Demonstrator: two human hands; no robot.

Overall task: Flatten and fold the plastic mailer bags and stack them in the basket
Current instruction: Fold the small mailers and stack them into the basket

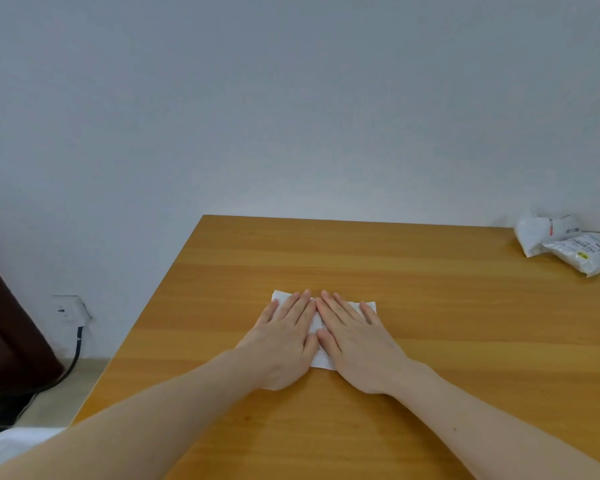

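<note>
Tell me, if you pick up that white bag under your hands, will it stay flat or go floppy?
Probably floppy: the white bag looks thin and lies flat only under the left hand and right hand. It seems light. The folds may spring open, like the crumpled bags nearby.

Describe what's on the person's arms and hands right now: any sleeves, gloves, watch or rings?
Both forearms are bare up to the frame's lower edge, with no sleeves showing. The left hand and right hand wear no gloves, and no watch, bracelet or ring is visible on them. Some white fabric shows at the lower left corner; what it belongs to is unclear.
</note>
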